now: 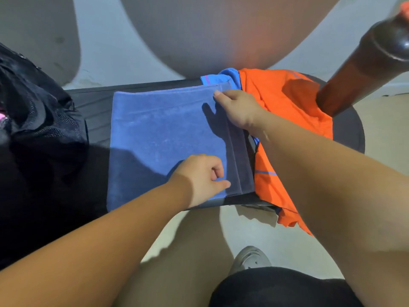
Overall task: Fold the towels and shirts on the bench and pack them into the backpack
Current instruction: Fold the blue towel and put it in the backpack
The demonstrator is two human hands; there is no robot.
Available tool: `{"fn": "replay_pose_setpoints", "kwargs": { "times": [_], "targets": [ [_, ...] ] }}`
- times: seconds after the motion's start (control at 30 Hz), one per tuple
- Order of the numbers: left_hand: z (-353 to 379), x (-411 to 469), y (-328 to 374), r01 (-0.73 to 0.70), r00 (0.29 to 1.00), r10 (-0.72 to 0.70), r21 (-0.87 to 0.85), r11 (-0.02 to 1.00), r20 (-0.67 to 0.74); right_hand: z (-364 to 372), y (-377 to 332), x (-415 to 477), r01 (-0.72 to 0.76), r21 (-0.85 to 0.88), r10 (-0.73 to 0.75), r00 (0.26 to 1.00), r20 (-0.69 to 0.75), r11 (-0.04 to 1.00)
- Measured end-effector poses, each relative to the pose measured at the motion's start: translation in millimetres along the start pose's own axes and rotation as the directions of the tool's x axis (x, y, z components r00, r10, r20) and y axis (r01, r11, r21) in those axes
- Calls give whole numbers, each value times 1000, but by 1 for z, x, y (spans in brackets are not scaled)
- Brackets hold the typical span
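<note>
So the black bench (95, 103) takes up the middle, with the black backpack (39, 111) slumped on its left end and the blue towel (159, 134) laid flat across the seat. The orange shirt (285, 100) is bunched at the right end, spilling off the front edge

Looks like the towel fold is the step in hand. The right hand (238, 108) pinches the towel's far right corner and the left hand (200, 178) pinches the near right edge, fingers curled onto the hem. My guess is the next move is carrying that right edge over to the left one, and both corners need to travel together or it'll come out crooked

Hard to read: the backpack is so dark I can't tell if it's unzipped or what's in it. Another brighter blue piece (221, 78) peeks out behind the towel, towel or shirt, no idea. The right arm covers part of the orange shirt, and a brown wooden post (363, 69) blocks the bench's far right end
</note>
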State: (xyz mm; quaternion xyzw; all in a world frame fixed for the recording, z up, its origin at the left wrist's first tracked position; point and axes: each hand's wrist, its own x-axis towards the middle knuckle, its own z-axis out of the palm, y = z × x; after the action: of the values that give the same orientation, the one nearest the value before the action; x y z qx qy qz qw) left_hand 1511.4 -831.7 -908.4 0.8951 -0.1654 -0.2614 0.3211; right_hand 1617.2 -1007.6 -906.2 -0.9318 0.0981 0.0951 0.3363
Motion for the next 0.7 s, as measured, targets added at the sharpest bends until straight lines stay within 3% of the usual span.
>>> {"fn": "replay_pose_setpoints", "kwargs": {
  "times": [0.17,0.3,0.47,0.6,0.7],
  "targets": [
    [9,3,10,18,1000,-22,297,955,12,4,-2,2,-26,125,23,1000,19,992],
    [19,-2,14,-69,997,81,467,882,-6,0,2,0,-26,254,21,1000,24,967],
    [24,-6,3,-240,967,254,286,928,-12,-4,-1,-4,-65,310,50,997,56,949],
    [18,-7,2,-179,982,179,16,984,-66,-14,-9,-7,-28,405,8,999,50,914],
    [9,-7,8,-193,967,167,-124,973,-192,-23,-13,-8,9,484,-13,1000,6,875]
  ]
}}
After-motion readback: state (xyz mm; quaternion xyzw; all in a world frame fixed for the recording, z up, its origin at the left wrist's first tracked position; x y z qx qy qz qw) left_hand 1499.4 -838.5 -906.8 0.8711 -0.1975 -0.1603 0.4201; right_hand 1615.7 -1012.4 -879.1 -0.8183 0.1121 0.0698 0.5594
